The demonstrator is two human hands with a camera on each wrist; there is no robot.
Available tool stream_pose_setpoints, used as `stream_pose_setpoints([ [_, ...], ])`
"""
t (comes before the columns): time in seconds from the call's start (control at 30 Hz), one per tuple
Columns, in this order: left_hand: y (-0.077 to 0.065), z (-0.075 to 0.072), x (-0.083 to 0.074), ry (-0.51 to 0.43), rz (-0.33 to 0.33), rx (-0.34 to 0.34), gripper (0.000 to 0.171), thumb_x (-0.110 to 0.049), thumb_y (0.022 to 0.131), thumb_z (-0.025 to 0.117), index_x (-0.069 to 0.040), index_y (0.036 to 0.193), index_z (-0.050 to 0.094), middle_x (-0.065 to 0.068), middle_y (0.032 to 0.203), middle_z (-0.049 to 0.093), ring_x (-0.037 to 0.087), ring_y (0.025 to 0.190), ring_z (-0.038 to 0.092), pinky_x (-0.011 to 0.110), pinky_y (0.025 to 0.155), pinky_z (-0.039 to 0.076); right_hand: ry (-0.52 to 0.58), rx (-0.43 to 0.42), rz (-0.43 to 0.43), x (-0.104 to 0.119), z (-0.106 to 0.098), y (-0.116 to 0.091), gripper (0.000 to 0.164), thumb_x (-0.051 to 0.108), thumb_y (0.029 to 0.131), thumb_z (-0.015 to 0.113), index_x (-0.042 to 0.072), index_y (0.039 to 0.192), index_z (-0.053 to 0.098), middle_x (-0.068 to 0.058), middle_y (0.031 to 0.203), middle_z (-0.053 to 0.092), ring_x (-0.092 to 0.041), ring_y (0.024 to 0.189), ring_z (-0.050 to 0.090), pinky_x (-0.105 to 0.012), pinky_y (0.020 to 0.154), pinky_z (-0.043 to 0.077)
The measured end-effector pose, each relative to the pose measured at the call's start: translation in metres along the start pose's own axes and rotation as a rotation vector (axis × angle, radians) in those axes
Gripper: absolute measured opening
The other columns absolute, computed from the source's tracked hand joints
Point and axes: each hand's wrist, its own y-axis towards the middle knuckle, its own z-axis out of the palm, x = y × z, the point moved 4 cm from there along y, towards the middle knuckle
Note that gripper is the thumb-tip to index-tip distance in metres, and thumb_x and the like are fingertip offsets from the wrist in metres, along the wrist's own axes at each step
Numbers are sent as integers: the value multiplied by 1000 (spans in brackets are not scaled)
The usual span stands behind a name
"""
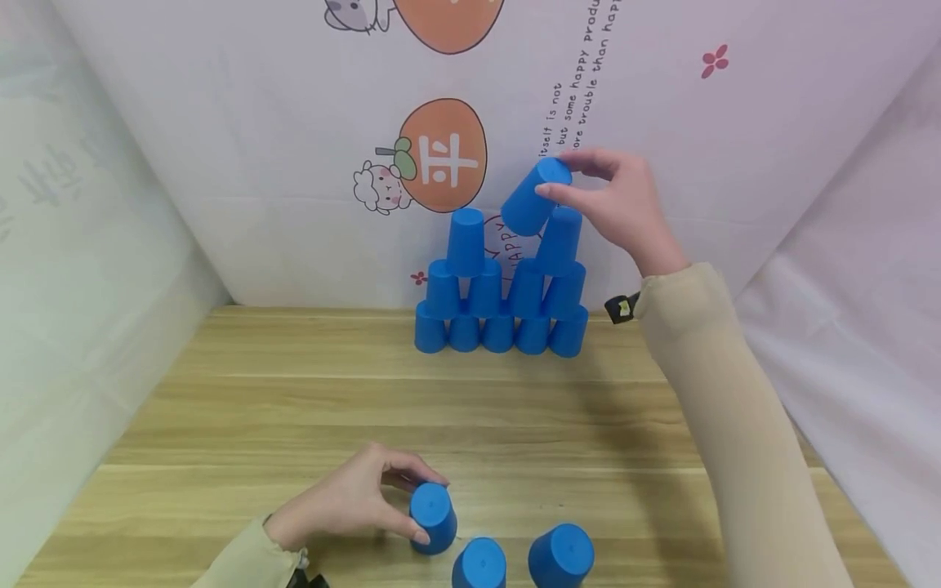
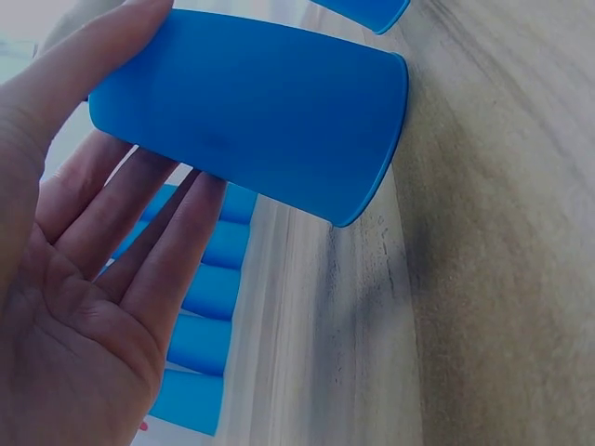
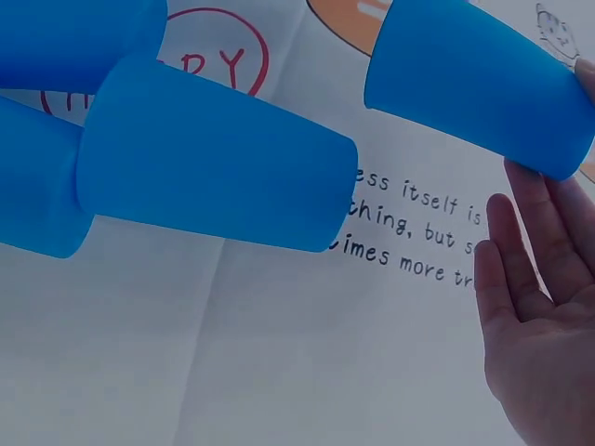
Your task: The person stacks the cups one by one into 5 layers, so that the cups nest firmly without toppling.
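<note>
My right hand [image 1: 623, 200] pinches a blue cup [image 1: 531, 202] by its narrow closed end, fingers on one side and thumb on the other. That cup is tilted, its wide end down and to the left, beside the top right cup [image 1: 560, 241] of a stack of upside-down blue cups. The stack's bottom row [image 1: 497, 335] and second row [image 1: 485, 290] hold several cups each; the third has a left cup [image 1: 466, 245] and the right one, with a gap between. Near the front, my left hand [image 1: 349, 502] grips another upside-down cup [image 2: 251, 111] between thumb and fingers.
Two more upside-down blue cups, a middle one [image 1: 479, 565] and a right one [image 1: 562, 555], stand at the table's front. Behind the stack, a printed white cloth [image 1: 294, 163] hangs at the back of the wooden table [image 1: 294, 392]. White cloth also lines both sides.
</note>
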Motion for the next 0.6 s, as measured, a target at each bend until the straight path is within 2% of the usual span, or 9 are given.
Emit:
stream_pose_setpoints([
  [0.13,0,0,0,4,-8,-2,49,-27,80,90,-11,123,72,-2,121,71,17,107,68,30,94,53,-10,38,38,-1,7,11,67,59,85,76,25,142,62,7,140,61,-15,135,47,-47,111,40],
  [0.27,0,0,0,5,-11,-3,49,-27,80,90,-11,123,72,-3,121,71,17,107,68,30,94,54,-14,71,54,-5,17,18,68,57,86,75,23,143,61,5,143,59,-14,135,48,-45,110,41],
  [0.6,1,0,0,8,7,4,48,-26,80,89,-11,123,73,-4,120,71,17,107,68,30,94,54,-86,168,65,-26,40,19,66,55,88,76,17,140,64,-3,141,60,-23,132,49,-46,105,45],
])
